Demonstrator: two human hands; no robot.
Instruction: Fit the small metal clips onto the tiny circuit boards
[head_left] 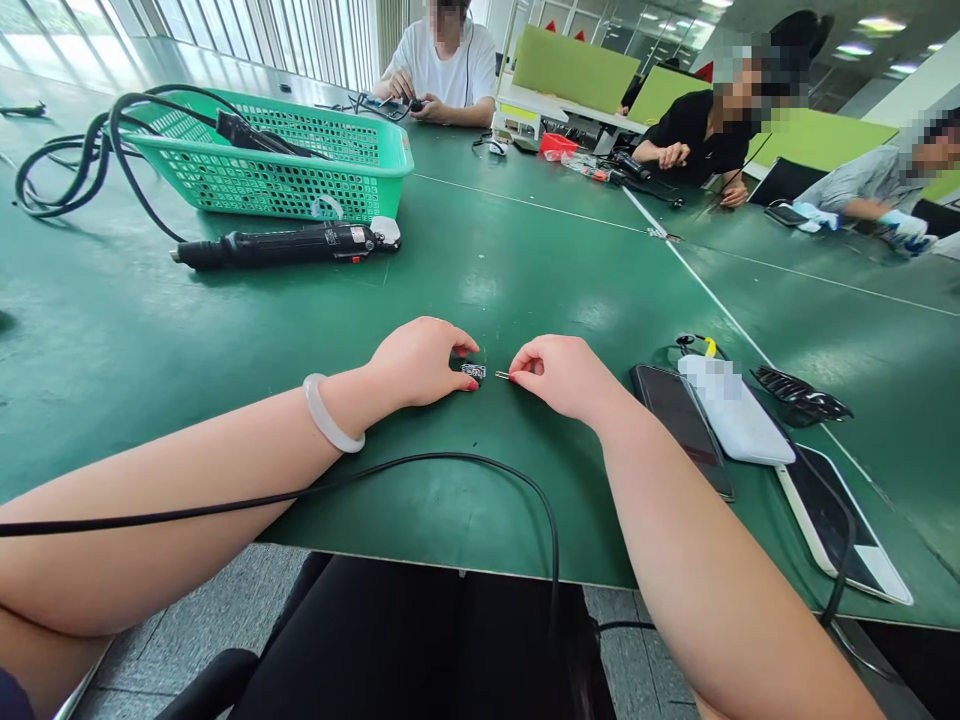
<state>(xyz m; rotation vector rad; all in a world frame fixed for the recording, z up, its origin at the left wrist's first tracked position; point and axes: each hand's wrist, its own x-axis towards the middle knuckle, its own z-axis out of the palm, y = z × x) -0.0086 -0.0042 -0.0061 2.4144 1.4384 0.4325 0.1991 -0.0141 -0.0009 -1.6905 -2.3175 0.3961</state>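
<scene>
My left hand (427, 362), with a pale bangle (324, 415) on its wrist, has thumb and forefinger curved around a small black-and-silver part (474, 371) at the middle of the green table. Too little shows of this part to name its kind. Just right of it, my right hand (559, 375) is closed in a pinch on a thin metal pin (502, 375). The pin points left towards the small part, with a short gap between them. The other fingers of the right hand are curled in.
A black electric screwdriver (285, 245) lies before a green plastic basket (270, 160) with cables. A black cable (450, 457) crosses my left forearm. At right are a dark phone (679, 425), a white phone (844, 520) and a hair clip (802, 395). Several people sit across the table.
</scene>
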